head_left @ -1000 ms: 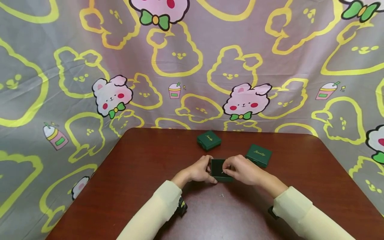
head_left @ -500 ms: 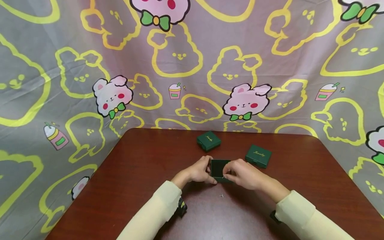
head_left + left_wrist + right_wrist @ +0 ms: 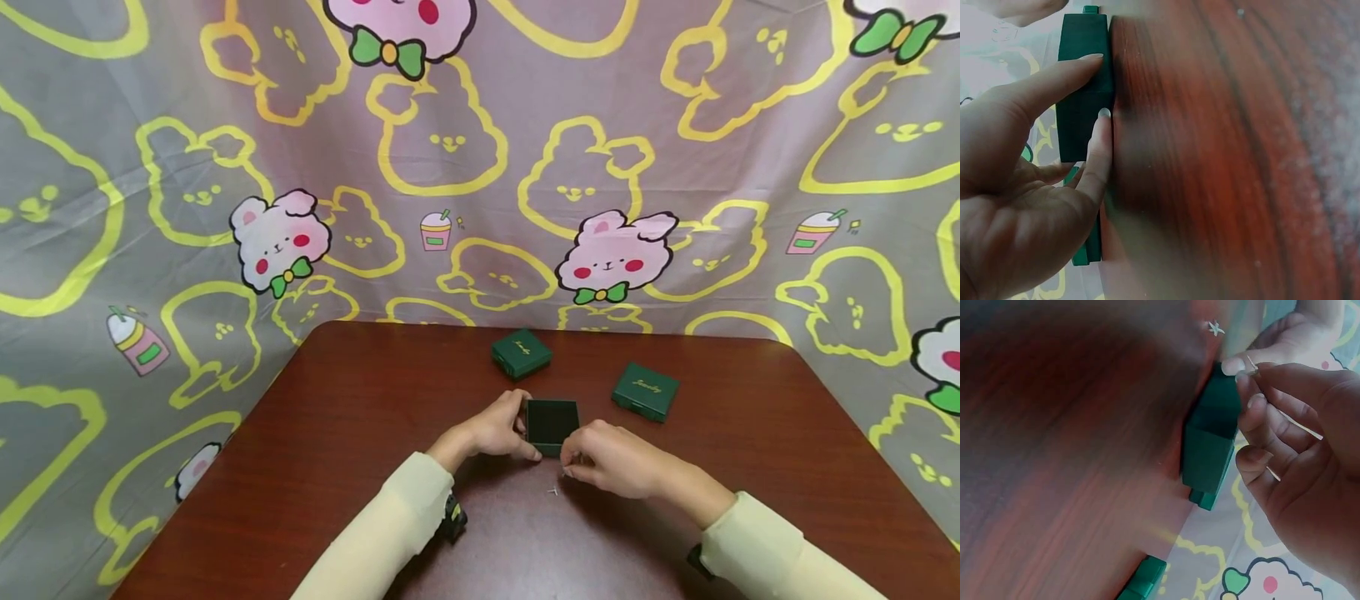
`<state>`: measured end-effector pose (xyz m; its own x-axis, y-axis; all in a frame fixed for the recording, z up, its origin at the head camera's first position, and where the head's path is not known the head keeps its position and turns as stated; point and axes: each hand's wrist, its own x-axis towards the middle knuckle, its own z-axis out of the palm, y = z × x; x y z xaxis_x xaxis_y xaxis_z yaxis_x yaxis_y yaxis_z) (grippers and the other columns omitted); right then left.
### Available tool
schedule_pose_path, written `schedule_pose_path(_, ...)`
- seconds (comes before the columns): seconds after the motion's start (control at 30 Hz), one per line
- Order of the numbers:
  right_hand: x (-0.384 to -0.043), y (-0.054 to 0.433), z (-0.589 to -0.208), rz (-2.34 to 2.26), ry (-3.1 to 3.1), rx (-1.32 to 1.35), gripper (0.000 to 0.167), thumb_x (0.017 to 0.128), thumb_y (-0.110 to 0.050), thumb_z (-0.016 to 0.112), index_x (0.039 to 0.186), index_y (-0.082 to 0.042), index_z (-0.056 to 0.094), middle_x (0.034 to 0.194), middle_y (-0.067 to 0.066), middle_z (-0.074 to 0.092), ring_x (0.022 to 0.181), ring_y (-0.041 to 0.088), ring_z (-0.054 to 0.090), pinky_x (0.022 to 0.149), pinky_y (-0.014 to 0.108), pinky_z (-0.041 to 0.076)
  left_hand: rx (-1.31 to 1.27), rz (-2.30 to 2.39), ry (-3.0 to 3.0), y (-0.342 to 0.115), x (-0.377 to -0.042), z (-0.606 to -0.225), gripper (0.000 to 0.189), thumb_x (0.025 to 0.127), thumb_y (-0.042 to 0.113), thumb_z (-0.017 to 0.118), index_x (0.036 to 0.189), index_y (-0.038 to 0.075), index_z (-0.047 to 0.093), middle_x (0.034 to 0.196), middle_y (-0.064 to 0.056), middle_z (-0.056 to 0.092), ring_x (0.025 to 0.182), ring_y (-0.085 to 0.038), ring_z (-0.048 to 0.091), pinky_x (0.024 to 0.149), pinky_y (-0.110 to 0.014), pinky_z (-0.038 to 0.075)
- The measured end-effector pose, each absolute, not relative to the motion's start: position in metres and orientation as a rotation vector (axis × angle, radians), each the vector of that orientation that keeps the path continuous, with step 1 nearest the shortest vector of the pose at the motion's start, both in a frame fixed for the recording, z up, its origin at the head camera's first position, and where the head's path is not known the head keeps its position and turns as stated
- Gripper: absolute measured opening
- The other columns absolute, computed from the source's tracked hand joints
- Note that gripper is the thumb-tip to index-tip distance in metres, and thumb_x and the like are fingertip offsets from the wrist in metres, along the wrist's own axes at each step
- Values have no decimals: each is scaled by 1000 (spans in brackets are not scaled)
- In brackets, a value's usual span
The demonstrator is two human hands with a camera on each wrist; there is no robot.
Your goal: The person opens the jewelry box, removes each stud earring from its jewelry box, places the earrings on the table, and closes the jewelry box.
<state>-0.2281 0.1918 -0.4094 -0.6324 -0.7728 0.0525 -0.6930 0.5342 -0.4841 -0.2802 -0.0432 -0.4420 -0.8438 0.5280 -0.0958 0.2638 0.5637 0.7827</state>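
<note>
An open dark green jewelry box (image 3: 551, 448) with a black lining lies on the table, its hollow facing up. My left hand (image 3: 497, 427) grips its left side, thumb along the near wall, as the left wrist view shows on the box's green side (image 3: 1085, 37). Just off the box's near right corner, my right hand (image 3: 618, 460) pinches a tiny earring between thumb and forefinger. Only the thin post of that earring (image 3: 1251, 362) shows in the right wrist view; the rest is hidden by fingertips. A small silvery star-shaped earring (image 3: 1215, 328) lies on the tabletop in front of the box.
Two closed green jewelry boxes stand farther back: one box (image 3: 522, 353) behind my left hand, another box (image 3: 646, 391) behind my right hand. The brown wooden table (image 3: 360, 400) ends at a patterned cloth backdrop (image 3: 480, 167).
My right hand has come out from over the box and moved toward me, near the earring on the table, still pinching its small piece. The left hand and the box stay put.
</note>
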Motion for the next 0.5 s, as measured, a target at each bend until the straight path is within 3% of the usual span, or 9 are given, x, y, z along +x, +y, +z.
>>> schedule_pose_path(0.5, -222, 187, -416, -651, 2498, -1253, 15, 93, -8, 73, 83, -18, 73, 72, -19, 60, 60, -5, 50, 55, 20, 46, 656, 1164, 2484, -44, -279, -441, 74, 71, 8, 93, 128, 3, 47, 111, -14, 50, 93, -18, 53, 80, -26, 42)
